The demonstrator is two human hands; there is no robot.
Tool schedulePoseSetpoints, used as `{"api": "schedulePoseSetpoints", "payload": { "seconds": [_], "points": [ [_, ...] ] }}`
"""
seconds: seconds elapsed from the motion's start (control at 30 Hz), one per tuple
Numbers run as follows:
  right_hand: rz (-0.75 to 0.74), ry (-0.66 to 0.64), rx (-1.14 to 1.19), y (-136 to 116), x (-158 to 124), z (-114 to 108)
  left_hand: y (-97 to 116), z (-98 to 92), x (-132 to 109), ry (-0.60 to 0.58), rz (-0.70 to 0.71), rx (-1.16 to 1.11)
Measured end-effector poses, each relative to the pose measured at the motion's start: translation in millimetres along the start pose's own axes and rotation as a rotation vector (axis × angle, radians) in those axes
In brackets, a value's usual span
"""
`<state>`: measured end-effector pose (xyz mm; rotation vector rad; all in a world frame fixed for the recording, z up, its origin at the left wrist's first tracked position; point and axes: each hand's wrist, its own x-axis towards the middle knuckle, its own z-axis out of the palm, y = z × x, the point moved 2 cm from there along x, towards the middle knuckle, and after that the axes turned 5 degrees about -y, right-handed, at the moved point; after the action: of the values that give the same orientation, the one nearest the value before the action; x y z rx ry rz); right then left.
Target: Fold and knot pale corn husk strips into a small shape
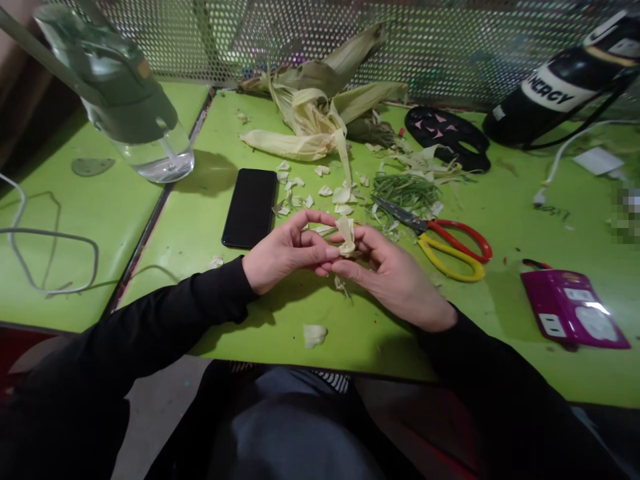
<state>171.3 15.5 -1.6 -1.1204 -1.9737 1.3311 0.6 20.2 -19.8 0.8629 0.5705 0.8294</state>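
Observation:
Between my two hands is a small folded piece of pale corn husk [346, 235], held just above the green tabletop. My left hand [295, 250] pinches it from the left with thumb and fingers. From the right, the thumb and fingers of my right hand [387, 270] close on it too. Scissors [425, 230] with one red and one yellow handle lie right of my hands, blades toward the pile of scraps. Cut husk pieces [344, 195] and a bundle of thin green strips [407, 192] lie just beyond my fingers. A single husk scrap [315, 336] rests near the table's front edge.
Whole corn husks [320, 113] lie at the back against a perforated metal screen [435, 53]. A black phone [250, 208] lies at left, near a green water bottle [135, 100]. At right are a black palette-shaped tray [447, 137], a black bottle [555, 93] and a purple socket box [575, 308].

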Motion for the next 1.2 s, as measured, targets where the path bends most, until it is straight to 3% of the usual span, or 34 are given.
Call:
{"api": "schedulePoseSetpoints", "payload": {
  "seconds": [0.17, 0.47, 0.67, 0.83, 1.0, 1.13, 1.2],
  "points": [
    [-0.064, -0.045, 0.237, 2, 3, 7, 5, 4.7, -2, 0.039, 0.098, 0.105],
    [-0.134, 0.129, 0.240, 8, 1, 11, 9, 12.8, -8, 0.039, 0.305, 0.306],
    [-0.140, 0.217, 0.262, 10, -1, 9, 6, 7.7, -4, 0.000, 0.209, 0.276],
    [-0.131, 0.242, 0.074, 9, -4, 10, 5, 3.0, -3, -0.085, 0.045, 0.329],
    [-0.066, 0.153, -0.109, 8, -4, 9, 5, 0.3, -2, -0.002, 0.069, 0.503],
    [-0.079, 0.078, -0.111, 4, -4, 7, 4, -2.6, 1, -0.043, 0.108, 0.432],
    [-0.085, 0.055, -0.115, 2, -5, 6, 5, -4.5, 2, -0.007, 0.120, 0.445]
  ]
}}
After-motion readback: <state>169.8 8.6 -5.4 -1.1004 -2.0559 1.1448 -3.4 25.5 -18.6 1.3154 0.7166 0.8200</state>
